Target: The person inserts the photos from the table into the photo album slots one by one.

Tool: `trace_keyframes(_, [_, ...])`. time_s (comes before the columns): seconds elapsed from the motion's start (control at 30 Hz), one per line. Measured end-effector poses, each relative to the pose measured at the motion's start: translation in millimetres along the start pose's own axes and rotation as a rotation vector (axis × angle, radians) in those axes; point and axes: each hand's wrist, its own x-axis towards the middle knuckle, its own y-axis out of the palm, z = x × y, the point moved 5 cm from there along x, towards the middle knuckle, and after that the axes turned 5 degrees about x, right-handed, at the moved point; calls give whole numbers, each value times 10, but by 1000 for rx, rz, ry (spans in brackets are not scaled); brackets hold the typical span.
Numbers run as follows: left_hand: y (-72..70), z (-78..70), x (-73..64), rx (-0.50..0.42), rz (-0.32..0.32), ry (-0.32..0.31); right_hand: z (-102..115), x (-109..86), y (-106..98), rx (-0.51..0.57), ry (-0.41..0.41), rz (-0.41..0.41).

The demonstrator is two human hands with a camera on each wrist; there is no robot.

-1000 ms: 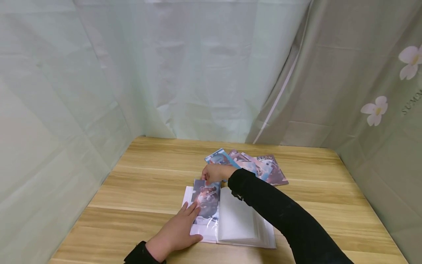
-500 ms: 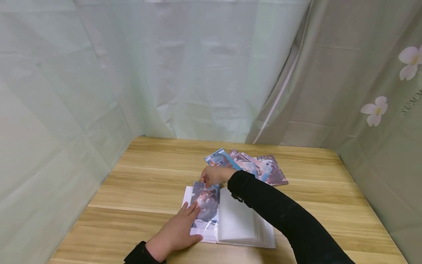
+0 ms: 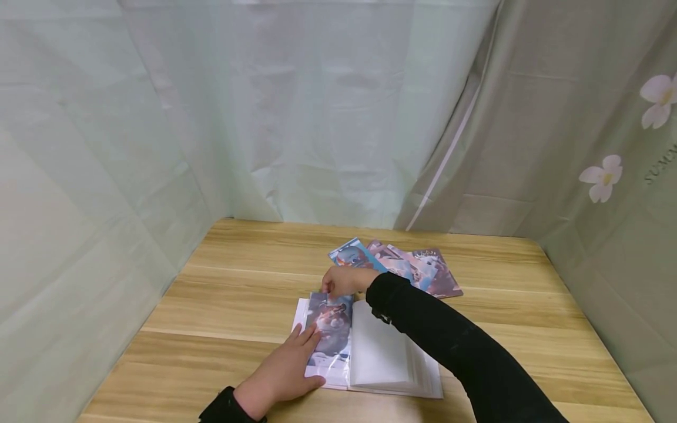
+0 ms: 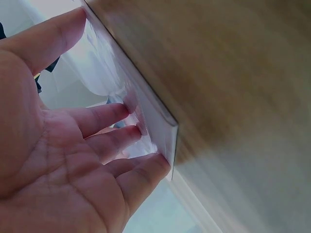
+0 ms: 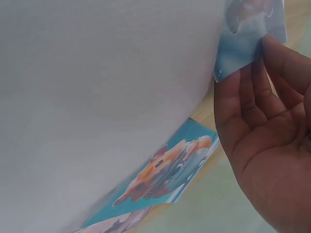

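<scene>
A white photo album (image 3: 383, 352) lies spread out on the wooden table. On its left page a picture card (image 3: 332, 329) sits mostly within a clear sleeve, its top end at the page's upper edge. My right hand (image 3: 346, 281) pinches that top end between thumb and fingers; the right wrist view shows the card (image 5: 240, 48) in the grip. My left hand (image 3: 285, 367) rests on the album's left side with fingers spread. In the left wrist view, its fingertips (image 4: 132, 132) touch the album page near the edge (image 4: 163, 126).
Several picture cards (image 3: 444, 273) lie fanned out behind the album, a blue one (image 5: 165, 167) nearest the right hand. Blank sleeve pages (image 3: 378, 346) stack on the album's right side. Pale curtains (image 3: 328, 117) hang around the table (image 3: 211, 282).
The picture card has slid slightly down into the sleeve, toward me, with my right hand following its top end. My left hand has stayed in place.
</scene>
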Motion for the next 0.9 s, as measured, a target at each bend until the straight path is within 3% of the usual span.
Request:
trace_keyframes(0.27, [4, 5, 8, 1, 3, -4, -34, -58, -49, 90, 25, -32])
trace_keyframes(0.9, [10, 11, 16, -5, 31, -25, -52, -23, 26, 86, 61, 29])
